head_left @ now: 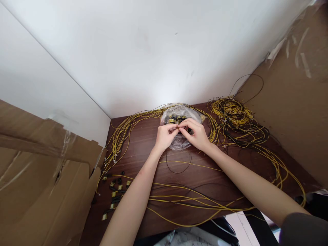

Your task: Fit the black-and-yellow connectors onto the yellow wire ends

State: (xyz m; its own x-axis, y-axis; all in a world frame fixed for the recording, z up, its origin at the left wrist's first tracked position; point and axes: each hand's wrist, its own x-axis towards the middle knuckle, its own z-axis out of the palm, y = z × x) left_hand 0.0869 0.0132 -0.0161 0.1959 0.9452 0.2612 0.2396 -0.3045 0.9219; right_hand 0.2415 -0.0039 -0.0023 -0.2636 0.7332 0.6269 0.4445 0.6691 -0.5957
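Observation:
My left hand [165, 136] and my right hand [196, 135] meet fingertip to fingertip above a clear plastic bag [176, 145]. Both are closed in a pinch. A thin dark wire [176, 172] hangs in a loop below them, its upper ends running up toward the fingers; the exact spot they grip is small and partly hidden. Inside the bag, small black and yellow parts [175, 118] show just behind my hands. One yellow wire [189, 164] crosses the table under my wrists.
A tangled coil of yellow and black wires [232, 111] lies at the back right. More yellow wires [123, 131] curve along the left. Several small yellow-and-black parts [120, 188] sit front left on the brown table [143, 143]. Cardboard [289, 102] and a white wall [164, 51] enclose it.

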